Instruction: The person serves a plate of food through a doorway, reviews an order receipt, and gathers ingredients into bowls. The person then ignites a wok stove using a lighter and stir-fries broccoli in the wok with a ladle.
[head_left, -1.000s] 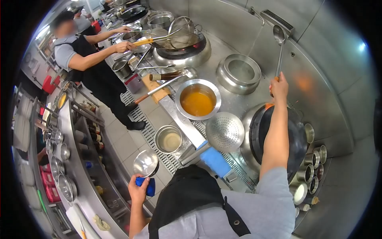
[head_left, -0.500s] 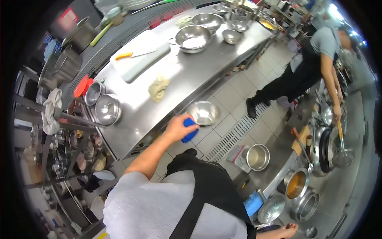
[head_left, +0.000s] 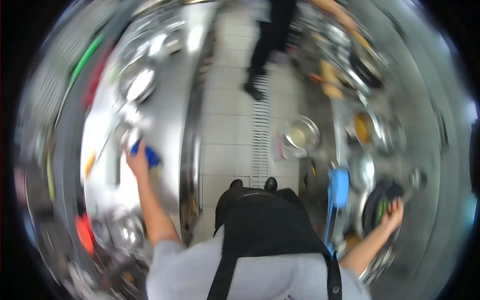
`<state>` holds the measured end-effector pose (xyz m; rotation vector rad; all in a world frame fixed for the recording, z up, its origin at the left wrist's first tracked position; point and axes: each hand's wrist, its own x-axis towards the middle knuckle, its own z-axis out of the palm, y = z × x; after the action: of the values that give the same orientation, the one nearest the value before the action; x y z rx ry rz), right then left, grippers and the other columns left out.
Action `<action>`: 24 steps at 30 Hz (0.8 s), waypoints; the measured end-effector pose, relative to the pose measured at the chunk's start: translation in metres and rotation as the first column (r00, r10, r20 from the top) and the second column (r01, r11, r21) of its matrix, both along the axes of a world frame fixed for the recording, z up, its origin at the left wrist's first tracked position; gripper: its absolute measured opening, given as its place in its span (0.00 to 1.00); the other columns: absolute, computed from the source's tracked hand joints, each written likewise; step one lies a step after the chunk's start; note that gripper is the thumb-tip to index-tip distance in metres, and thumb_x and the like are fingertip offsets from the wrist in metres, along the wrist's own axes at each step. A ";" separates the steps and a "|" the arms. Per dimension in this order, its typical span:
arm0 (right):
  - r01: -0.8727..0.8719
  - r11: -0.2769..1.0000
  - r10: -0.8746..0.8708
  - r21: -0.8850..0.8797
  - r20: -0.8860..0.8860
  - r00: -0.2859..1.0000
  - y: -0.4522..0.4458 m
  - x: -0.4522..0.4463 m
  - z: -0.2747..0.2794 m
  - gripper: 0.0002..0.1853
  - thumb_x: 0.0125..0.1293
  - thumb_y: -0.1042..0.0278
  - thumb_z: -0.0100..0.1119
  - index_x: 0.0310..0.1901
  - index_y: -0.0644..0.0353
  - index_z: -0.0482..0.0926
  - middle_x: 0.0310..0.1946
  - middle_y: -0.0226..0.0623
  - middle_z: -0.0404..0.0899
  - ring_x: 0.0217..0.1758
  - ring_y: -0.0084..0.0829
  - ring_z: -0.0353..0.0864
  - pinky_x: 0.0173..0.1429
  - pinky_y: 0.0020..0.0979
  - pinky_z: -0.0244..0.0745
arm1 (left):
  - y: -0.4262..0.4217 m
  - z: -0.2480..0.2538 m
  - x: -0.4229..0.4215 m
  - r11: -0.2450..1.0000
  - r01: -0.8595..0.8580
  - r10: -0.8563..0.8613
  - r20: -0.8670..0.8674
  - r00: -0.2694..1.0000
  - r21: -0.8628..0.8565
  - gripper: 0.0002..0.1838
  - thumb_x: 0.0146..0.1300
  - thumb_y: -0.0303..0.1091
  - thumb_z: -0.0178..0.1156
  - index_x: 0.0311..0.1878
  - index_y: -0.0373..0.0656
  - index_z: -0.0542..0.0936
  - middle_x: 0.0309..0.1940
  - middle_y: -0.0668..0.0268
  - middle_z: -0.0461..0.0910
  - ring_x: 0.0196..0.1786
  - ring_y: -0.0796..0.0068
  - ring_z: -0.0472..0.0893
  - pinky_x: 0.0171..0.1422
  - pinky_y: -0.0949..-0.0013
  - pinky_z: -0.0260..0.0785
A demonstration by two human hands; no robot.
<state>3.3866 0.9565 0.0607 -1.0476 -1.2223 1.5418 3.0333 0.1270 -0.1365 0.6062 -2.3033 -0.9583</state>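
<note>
Left hand (head_left: 136, 156) clutches blue cloth (head_left: 150, 156) over silver steel desk (head_left: 167, 110), right hand (head_left: 394, 214) grips metal ladle (head_left: 418, 178) by round black wok (head_left: 371, 209), beige tiled floor (head_left: 225, 131) between.

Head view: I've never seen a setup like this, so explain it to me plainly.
No machine here: a person works with two bare hands, seen from a camera worn on the head, looking down past a black apron. The left hand holds a blue cloth, with a shiny metal bowl at its fingers; blur hides the exact grip. Around it, the steel counter bears an orange-handled knife and more bowls. The right hand, over a dark wok, holds a ladle. Farther along that side stands a pot of orange liquid.
</note>
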 end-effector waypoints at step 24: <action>0.363 0.926 -0.369 0.101 0.433 0.823 0.015 0.262 -0.110 0.40 0.64 0.78 0.62 0.78 0.62 0.62 0.29 0.36 0.81 0.20 0.23 0.76 0.26 0.28 0.70 | 0.691 0.045 0.261 -0.058 -0.096 -0.867 -0.098 -0.489 0.994 0.25 0.79 0.50 0.54 0.66 0.40 0.72 0.59 0.56 0.80 0.60 0.61 0.83 0.63 0.52 0.79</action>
<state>3.6486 0.9710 -0.0490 -1.5858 -1.2320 1.0196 3.2946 0.8177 -0.0918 -0.8935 -3.1749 -3.5115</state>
